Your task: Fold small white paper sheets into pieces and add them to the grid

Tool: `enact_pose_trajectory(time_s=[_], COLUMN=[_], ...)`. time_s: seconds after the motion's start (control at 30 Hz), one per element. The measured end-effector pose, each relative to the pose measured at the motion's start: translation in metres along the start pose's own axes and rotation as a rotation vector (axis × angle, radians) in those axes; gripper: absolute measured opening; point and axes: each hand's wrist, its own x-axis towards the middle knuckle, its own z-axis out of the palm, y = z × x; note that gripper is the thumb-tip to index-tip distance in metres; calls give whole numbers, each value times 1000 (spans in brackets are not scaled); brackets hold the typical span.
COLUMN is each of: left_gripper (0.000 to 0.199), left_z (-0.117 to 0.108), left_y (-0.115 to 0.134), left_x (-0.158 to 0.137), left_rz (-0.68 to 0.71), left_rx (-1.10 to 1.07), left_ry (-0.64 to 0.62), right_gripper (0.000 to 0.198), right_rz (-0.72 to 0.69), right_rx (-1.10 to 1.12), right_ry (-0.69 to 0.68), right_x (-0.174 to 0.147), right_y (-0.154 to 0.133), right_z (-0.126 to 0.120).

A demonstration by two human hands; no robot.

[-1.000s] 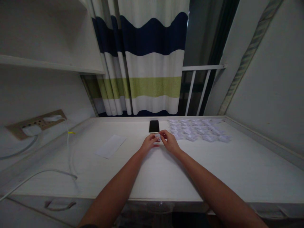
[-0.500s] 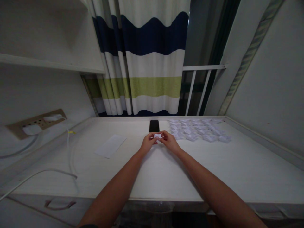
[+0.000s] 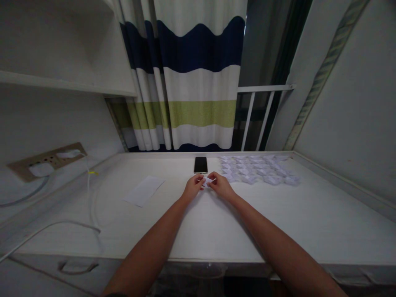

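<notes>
Between my two hands is a small piece of folded white paper [image 3: 207,181], held just above the desk. My left hand [image 3: 193,186] pinches its left side with thumb and fingers. On the other side, my right hand [image 3: 219,185] grips the right part of the paper. The fingers hide some of the folds. A black phone [image 3: 201,165] lies flat just beyond the hands. To the right rest several rows of folded white paper pieces [image 3: 249,178]. White paper sheets [image 3: 144,191] lie flat to the left.
A white cable [image 3: 58,222] curves over the left of the white desk [image 3: 213,231]. Plugs sit in a socket strip [image 3: 46,161] on the left wall. A striped curtain [image 3: 201,86] hangs behind the desk, beside a white railing [image 3: 266,88].
The folded paper has been turned and reshaped a little between my fingers. My hands have shifted slightly, and the phone's near end shows more.
</notes>
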Motion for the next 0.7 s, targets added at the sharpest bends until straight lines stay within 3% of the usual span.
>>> enact_pose_trajectory(time_s=[0.17, 0.3, 0.7], left_gripper=[24, 25, 19], left_z=[-1, -1, -1], left_y=[-2, -1, -3], left_x=[-2, -3, -2], left_rz=[37, 58, 62], left_rx=[112, 151, 54], left_ry=[-10, -54, -14], right_gripper=[10, 12, 5], right_rz=[-91, -87, -108], right_rx=[-124, -146, -111], right_ry=[-4, -30, 38], right_x=[-2, -2, 0], right_y=[0, 2, 0], right_z=[-1, 0, -2])
